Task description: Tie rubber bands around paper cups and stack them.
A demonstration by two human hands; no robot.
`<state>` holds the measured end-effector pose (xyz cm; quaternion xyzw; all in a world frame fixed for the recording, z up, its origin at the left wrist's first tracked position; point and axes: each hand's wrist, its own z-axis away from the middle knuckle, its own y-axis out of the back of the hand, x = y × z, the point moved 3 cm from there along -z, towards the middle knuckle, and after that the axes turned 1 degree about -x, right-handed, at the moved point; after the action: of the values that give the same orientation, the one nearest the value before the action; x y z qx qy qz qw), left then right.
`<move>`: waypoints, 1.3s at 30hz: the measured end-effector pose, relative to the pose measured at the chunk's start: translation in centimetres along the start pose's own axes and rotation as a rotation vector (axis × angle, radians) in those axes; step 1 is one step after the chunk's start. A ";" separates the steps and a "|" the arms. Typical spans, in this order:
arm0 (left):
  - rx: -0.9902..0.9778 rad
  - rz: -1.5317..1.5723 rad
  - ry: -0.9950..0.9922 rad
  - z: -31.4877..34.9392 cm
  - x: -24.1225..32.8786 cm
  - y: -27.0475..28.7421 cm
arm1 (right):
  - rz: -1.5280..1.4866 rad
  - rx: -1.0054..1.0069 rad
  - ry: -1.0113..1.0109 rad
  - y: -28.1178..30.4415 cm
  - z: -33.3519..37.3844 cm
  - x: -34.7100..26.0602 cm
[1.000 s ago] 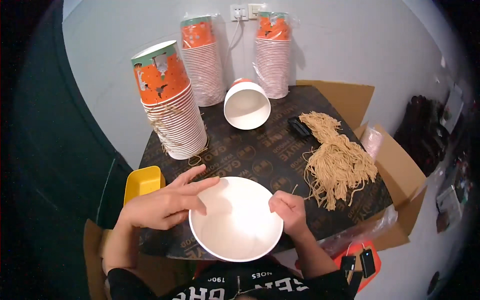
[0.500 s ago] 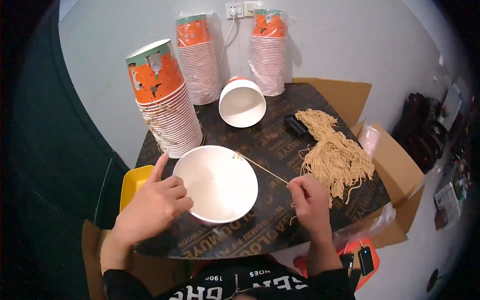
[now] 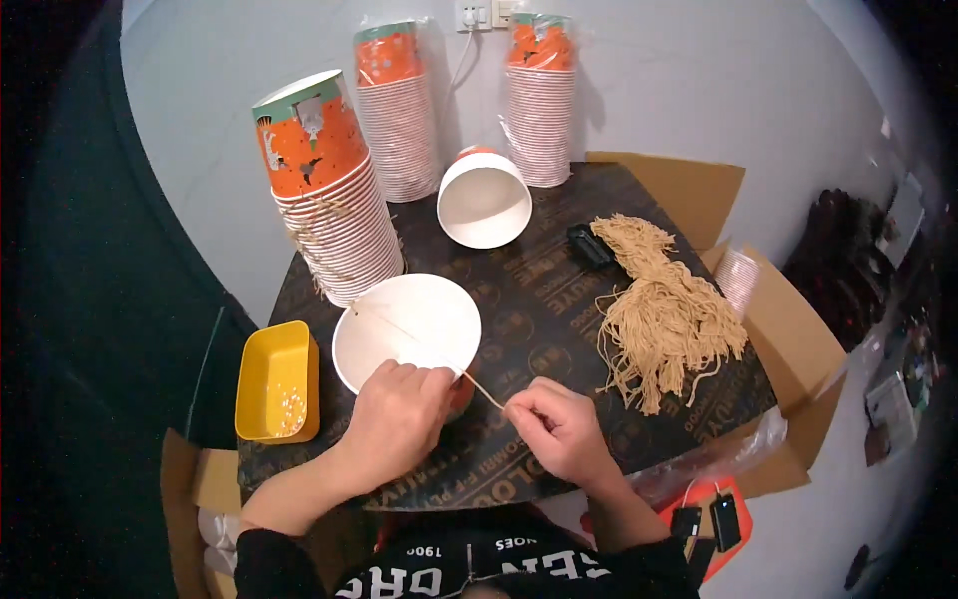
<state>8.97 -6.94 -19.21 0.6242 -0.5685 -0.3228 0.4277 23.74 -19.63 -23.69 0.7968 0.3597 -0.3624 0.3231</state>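
A white-lined paper bucket (image 3: 399, 324) stands tilted on the dark table, a bit of its orange side showing at the lower right. My left hand (image 3: 397, 419) is closed at its near rim, fingers curled over the edge. A thin tan cord (image 3: 483, 390) stretches from my right hand across the rim by the left fingertips and over the bucket's mouth to the far left rim. My right hand (image 3: 557, 431) pinches this cord near the table's front. Whether the left fingers also grip the cord is hidden.
A tall bucket stack (image 3: 344, 235) with cords stands behind left. Two wrapped stacks (image 3: 397, 140) are by the wall, near a bucket lying sideways (image 3: 485, 205). Tan cords (image 3: 669, 319) lie bundled at right beside a black object (image 3: 591, 247). A yellow tub (image 3: 261, 374) holds white bits.
The bucket has shifted left and slightly away. My left hand has gone from its left side to the near rim, its pointing finger now curled. My right hand has moved left, pulling along the cord's end.
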 end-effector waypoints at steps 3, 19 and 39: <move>0.100 -0.004 -0.039 -0.3 0.1 -0.1 | 0.025 -0.039 0.007 -0.3 0.2 0.5; -0.100 0.188 -0.129 0.5 -1.3 2.3 | 0.583 0.321 -0.195 6.9 0.2 7.2; 0.113 0.053 -0.109 2.2 -0.3 1.5 | -1.209 -0.140 -0.695 -8.4 3.9 2.8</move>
<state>6.31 -6.96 -18.83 0.6136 -0.6247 -0.3123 0.3685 16.96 -17.23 -30.14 0.2719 0.6382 -0.6884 0.2117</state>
